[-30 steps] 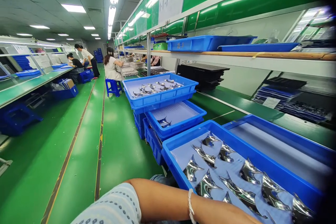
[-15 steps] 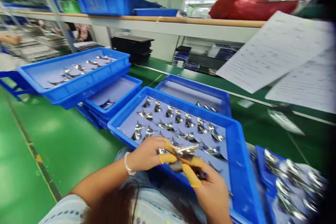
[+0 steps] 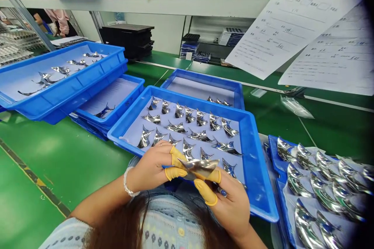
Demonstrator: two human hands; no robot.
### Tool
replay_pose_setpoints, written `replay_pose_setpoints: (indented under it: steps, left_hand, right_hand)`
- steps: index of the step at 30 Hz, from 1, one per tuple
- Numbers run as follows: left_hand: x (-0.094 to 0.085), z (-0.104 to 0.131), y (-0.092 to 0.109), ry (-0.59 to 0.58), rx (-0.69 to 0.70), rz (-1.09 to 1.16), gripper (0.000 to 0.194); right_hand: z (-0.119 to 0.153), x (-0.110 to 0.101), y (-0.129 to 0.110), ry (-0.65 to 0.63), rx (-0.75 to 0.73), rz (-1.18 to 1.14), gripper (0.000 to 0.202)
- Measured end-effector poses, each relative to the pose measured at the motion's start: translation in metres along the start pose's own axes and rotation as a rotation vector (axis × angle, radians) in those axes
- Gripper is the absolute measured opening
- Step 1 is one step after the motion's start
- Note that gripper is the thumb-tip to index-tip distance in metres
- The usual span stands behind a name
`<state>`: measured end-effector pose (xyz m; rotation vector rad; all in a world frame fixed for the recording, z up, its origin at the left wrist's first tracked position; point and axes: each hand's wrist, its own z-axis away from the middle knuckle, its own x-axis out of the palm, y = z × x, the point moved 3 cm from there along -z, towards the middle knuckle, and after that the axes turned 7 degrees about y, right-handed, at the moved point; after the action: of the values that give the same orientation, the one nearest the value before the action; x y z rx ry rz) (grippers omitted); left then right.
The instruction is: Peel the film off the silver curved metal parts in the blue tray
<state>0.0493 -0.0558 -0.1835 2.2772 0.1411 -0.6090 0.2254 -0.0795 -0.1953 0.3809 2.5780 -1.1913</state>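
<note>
Between my hands is a shiny curved metal piece (image 3: 201,166), held over the near edge of a blue tray (image 3: 264,179). My left hand (image 3: 156,165), with yellow finger cots on thumb and forefinger, pinches the piece's left end. Yellow cots also cover fingers of my right hand (image 3: 224,196), which grips the right end. A dark pen-like thing (image 3: 221,190) pokes out of my right hand; most of it is hidden by the fingers. Rows of similar curved metal pieces (image 3: 200,135) lie on white lining in the tray.
Blue trays with metal pieces stand at the left (image 3: 96,74) and behind (image 3: 204,76). On the right, another tray (image 3: 280,167) bears several larger-looking curved pieces. Paper sheets (image 3: 280,27) hang from the shelf (image 3: 163,6). A clear plastic bag (image 3: 296,107) lies on the green bench.
The view has tilted down and steadied, so the right-hand tray shows more. Both hands still hold the metal piece, which is now turned more level.
</note>
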Motion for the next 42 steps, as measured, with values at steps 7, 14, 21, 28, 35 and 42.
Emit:
replay_pose_setpoints:
  steps: [7,14,21,28,35,42]
  left_hand:
    - [0.002,0.001,0.005,0.013,0.010,0.011,0.039]
    - [0.004,0.002,0.005,0.132,-0.023,-0.003,0.035]
    - [-0.002,-0.001,0.006,0.029,-0.058,-0.028,0.038]
    - [-0.005,-0.003,0.008,-0.029,-0.061,-0.064,0.047]
    - [-0.005,-0.003,0.010,-0.050,-0.068,-0.035,0.044]
    - [-0.005,-0.004,0.009,-0.072,-0.068,0.009,0.043]
  right_hand:
    - [0.004,0.002,0.002,0.034,0.016,0.014,0.014]
    - [0.007,0.008,0.011,-0.054,0.128,-0.167,0.041]
    - [0.014,0.009,0.029,-0.114,0.464,-0.575,0.036]
    - [-0.004,0.001,0.017,-0.181,0.307,-0.286,0.023]
    - [-0.008,0.007,0.008,-0.294,0.234,-0.210,0.028]
    - [-0.012,0.010,-0.001,-0.354,0.146,-0.162,0.069]
